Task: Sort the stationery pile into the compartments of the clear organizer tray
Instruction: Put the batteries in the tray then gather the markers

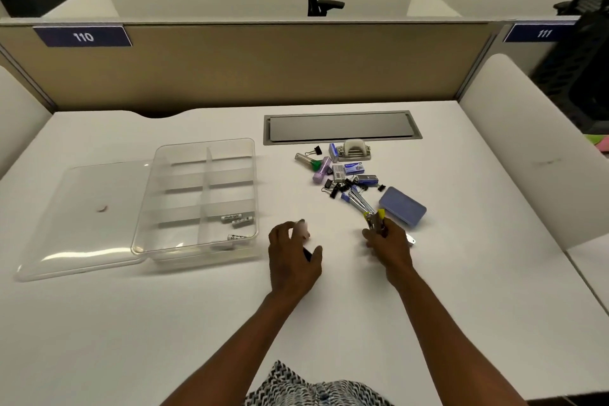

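The clear organizer tray (253, 175) sits left of centre, with white batteries (237, 220) in its near right compartments. The stationery pile (346, 175) lies to the right: black binder clips, staple boxes, highlighters, a hole punch (356, 149) and a blue case (402, 206). My left hand (293, 257) hovers just right of the tray, closed on a small blurred pale object with a dark end. My right hand (389, 245) rests at the pile's near end, closed on a small metal tool with a yellow part (379, 216).
The tray's clear lid (82, 217) lies flat on the desk, left of the tray. A grey cable hatch (341, 127) is set into the desk behind the pile. A tan partition runs along the back edge, with white dividers at both sides.
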Tool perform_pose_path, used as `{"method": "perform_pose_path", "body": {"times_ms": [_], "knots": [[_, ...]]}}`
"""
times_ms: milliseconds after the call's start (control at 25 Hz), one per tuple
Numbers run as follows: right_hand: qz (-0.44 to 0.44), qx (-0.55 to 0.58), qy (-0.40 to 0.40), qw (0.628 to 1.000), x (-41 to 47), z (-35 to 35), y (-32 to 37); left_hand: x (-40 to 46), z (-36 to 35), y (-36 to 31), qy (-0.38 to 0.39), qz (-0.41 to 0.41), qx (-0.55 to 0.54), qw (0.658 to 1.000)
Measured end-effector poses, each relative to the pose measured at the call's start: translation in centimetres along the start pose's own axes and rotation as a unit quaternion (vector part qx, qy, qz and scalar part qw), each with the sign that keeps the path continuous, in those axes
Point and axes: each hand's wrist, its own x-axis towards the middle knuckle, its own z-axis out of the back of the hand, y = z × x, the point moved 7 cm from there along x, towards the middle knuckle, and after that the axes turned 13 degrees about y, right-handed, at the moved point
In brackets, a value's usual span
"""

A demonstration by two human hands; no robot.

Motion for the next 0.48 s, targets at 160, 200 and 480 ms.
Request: {"method": "perform_pose_path", "body": {"times_ms": [160, 200, 480], "knots": [[-0.017, 0.183, 0.087, 0.979, -1.3, -3.1, 0.3, 0.2, -2.1, -3.0, 0.072, -0.015, -0.105, 0.992], [-0.019, 0.201, 0.101, 0.974, -1.6, -3.9, 0.6, 0.5, -2.6, -3.4, 0.091, -0.004, -0.129, 0.987], [-0.031, 0.245, 0.164, 0.955, -3.0, -7.2, 1.8, 1.4, -2.6, -3.3, 0.117, 0.046, -0.142, 0.982]]}}
